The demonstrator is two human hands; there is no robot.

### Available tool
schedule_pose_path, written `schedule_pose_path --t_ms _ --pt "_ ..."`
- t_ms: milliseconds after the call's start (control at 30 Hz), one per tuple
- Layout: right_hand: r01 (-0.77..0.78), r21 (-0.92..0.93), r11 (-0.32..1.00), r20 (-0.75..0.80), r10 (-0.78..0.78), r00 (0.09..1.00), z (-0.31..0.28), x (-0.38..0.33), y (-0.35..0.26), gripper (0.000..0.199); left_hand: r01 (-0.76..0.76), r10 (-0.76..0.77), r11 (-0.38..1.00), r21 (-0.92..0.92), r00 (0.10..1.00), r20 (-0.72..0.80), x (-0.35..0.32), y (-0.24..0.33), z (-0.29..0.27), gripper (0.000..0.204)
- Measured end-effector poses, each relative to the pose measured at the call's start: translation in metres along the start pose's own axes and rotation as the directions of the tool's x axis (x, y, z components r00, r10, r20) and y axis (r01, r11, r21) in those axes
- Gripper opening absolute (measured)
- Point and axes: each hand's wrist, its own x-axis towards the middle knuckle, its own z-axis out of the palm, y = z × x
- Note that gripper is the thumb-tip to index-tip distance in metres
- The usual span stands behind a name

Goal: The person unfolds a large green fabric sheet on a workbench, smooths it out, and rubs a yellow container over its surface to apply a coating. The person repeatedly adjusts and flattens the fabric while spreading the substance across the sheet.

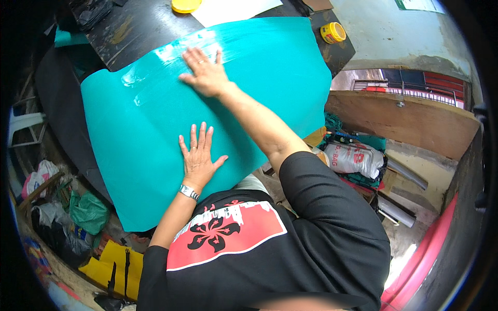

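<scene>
A large teal sheet (249,98) lies over a dark table and hangs down over its near edge. Pale, shiny wet smears (179,52) run across its far part. My right hand (206,73) rests there with fingers spread, at the near edge of the smears. Nearer to my body, my left hand (198,159) is laid flat on a dry part of the sheet, fingers apart, a metal-band watch (189,192) on its wrist. No object shows in either hand.
A yellow tub (333,32) stands at the table's (129,33) far right corner; a yellow lid (185,5) and white sheet (233,10) lie at the back. Green bags (89,211) and yellow material (115,264) crowd the left floor. A white sack (355,159) and a wooden board (404,122) are at right.
</scene>
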Motion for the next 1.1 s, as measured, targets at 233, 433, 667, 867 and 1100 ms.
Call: schedule_pose_path --t_ms 233,433,667,867,1100 --pt "-0.425 -0.101 0.9 0.033 0.43 0.902 -0.045 -0.02 0.153 0.08 0.024 -0.024 1.0 0.019 1.0 -0.006 0.003 0.006 -0.007 0.097" --pt "-0.643 -0.08 0.762 0.009 0.645 0.764 -0.089 -0.05 0.298 0.083 0.074 -0.078 0.993 0.087 0.996 0.044 0.004 0.01 -0.007 0.1" --pt "-0.647 -0.089 0.758 -0.043 0.646 0.762 -0.104 -0.057 0.384 0.084 0.23 -0.232 0.956 0.182 0.973 -0.01 0.025 0.036 0.003 0.103" --pt "-0.589 -0.198 0.784 -0.039 0.594 0.804 -0.098 -0.034 0.368 0.097 0.382 -0.353 0.909 0.17 0.919 -0.177 0.087 0.067 0.033 0.104" --pt "-0.022 0.017 1.0 0.063 0.021 0.998 -0.069 -0.038 0.195 0.098 0.423 -0.364 0.871 0.251 0.897 -0.249 0.103 0.079 0.039 0.103"
